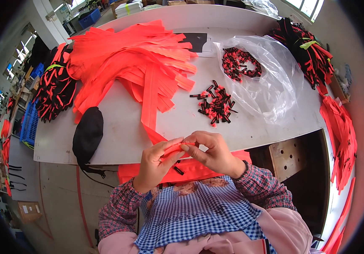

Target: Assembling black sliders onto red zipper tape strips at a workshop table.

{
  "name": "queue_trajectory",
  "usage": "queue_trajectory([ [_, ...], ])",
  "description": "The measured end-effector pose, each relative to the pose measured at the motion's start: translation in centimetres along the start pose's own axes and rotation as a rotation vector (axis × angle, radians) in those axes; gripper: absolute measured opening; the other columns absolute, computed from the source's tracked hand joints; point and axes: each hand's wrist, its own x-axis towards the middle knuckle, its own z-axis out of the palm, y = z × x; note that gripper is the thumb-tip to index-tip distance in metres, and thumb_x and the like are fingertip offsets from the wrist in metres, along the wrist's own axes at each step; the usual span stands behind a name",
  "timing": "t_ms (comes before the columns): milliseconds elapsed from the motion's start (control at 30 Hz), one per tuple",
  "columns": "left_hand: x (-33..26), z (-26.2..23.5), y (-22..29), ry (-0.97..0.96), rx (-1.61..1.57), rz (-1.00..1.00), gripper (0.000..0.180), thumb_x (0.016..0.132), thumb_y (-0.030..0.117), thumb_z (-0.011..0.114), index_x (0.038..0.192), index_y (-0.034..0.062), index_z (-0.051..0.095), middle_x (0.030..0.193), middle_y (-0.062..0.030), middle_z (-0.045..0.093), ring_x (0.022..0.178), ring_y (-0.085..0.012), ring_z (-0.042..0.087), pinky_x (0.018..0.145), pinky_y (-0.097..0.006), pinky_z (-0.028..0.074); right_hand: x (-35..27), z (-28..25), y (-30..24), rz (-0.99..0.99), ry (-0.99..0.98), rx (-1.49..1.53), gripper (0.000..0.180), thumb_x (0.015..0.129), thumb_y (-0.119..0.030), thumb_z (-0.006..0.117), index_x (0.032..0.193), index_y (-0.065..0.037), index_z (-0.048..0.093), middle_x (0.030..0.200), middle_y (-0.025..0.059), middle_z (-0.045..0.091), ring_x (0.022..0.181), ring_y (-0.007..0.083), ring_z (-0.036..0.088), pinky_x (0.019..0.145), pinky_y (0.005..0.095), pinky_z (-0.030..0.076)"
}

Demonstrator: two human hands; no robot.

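Observation:
In front of my body, at the table's near edge, both hands pinch the end of a bright orange-red zipper tape (pixel 150 108). My left hand (pixel 154 163) is closed on it, fingertips pressed together. My right hand (pixel 213 152) pinches the same end, thumb and forefinger meeting the left fingertips. A small black zipper pull (pixel 178 170) hangs just below the hands; its attachment is hidden. From my fingers the tape runs up to a large pile of similar orange-red tapes (pixel 118 55). More orange-red tape (pixel 131 171) lies across my lap.
A heap of black zipper pulls (pixel 218 103) lies on the white table (pixel 123 144), beside a clear plastic bag (pixel 275 84) holding more. A black pouch-like object (pixel 88 131) sits at the left edge. Tied black-and-red bundles (pixel 55 91) flank the table; orange-red strips (pixel 338 135) hang at right.

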Motion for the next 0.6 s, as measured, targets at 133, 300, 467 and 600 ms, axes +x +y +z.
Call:
queue_trajectory([
  [133,-0.6,0.0,0.4,-0.001,0.052,-0.015,0.025,0.094,0.006,0.066,0.117,-0.0007,0.067,0.097,-0.0133,0.071,0.084,-0.0181,0.069,0.072,-0.028,0.054,-0.6,0.0,0.0,-0.124,-0.042,-0.071,0.015,0.092,-0.013,0.068,0.099,-0.001,0.066,0.085,0.0124,0.067,0.073,0.0245,0.067,0.063,0.0354,0.052],
  [300,-1.5,0.9,0.4,0.061,0.163,0.111,0.024,0.092,0.005,0.067,0.115,-0.0009,0.068,0.092,-0.0131,0.069,0.079,-0.0191,0.068,0.065,-0.028,0.053,-1.5,0.8,1.0,-0.147,-0.06,0.003,0.011,0.093,-0.011,0.064,0.09,-0.001,0.06,0.078,0.0105,0.063,0.068,0.0231,0.063,0.061,0.0334,0.05],
  [467,-1.7,1.9,-0.8,0.159,0.423,0.338,0.023,0.087,0.001,0.069,0.11,0.0001,0.07,0.086,-0.0106,0.068,0.07,-0.0215,0.065,0.061,-0.031,0.052,-2.9,3.9,2.9,0.145,0.009,0.424,0.014,0.098,-0.012,0.056,0.086,-0.004,0.054,0.077,0.0013,0.06,0.067,0.0089,0.057,0.057,0.0248,0.046],
  [600,-1.8,2.7,-1.2,0.077,0.472,0.456,0.024,0.084,-0.001,0.072,0.108,0.0016,0.071,0.088,-0.0098,0.067,0.074,-0.0231,0.065,0.063,-0.033,0.053,-3.6,5.3,4.1,0.384,0.134,0.882,0.016,0.102,-0.016,0.048,0.089,-0.007,0.053,0.081,-0.0035,0.058,0.07,0.0024,0.052,0.057,0.0211,0.046],
])
